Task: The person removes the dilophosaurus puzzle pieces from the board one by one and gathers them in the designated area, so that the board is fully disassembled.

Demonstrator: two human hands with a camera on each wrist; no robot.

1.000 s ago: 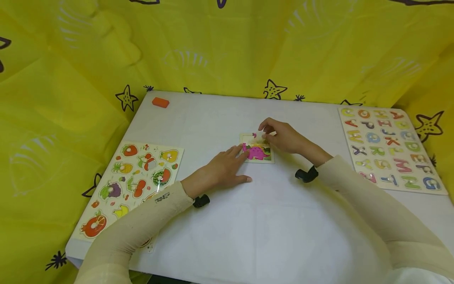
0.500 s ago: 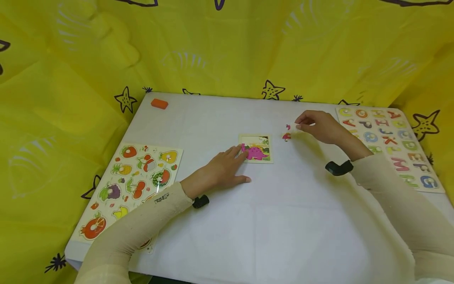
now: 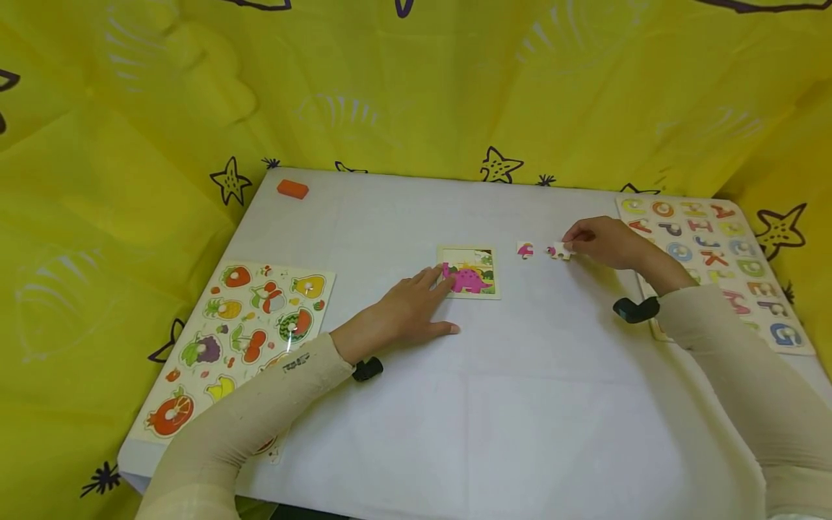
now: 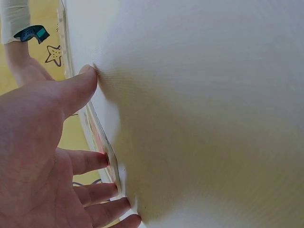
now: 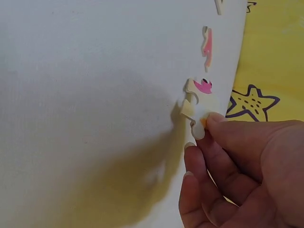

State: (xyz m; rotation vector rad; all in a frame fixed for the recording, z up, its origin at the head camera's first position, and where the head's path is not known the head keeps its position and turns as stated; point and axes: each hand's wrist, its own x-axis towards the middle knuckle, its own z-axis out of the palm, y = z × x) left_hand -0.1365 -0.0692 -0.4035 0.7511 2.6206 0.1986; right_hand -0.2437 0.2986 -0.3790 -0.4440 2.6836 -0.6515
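Note:
My right hand pinches a cream jigsaw piece with a pink patch between thumb and fingers, close over the table. Just left of it a pink-and-white jigsaw piece lies flat. My left hand has its fingers extended, with the fingertips on the left side of a small square puzzle board. That board shows a pink dinosaur, and its upper part is a pale bare recess. In the left wrist view the fingers reach the board's edge, thumb apart over the white surface.
A fruit puzzle board lies at the left, partly under my left sleeve. An alphabet puzzle board lies at the right, partly behind my right arm. An orange block sits at the far left corner. A yellow curtain surrounds the white table.
My right hand has lifted a piece out of the dinosaur puzzle, carried it right and lowered it beside the loose piece. The left hand has stayed on the board.

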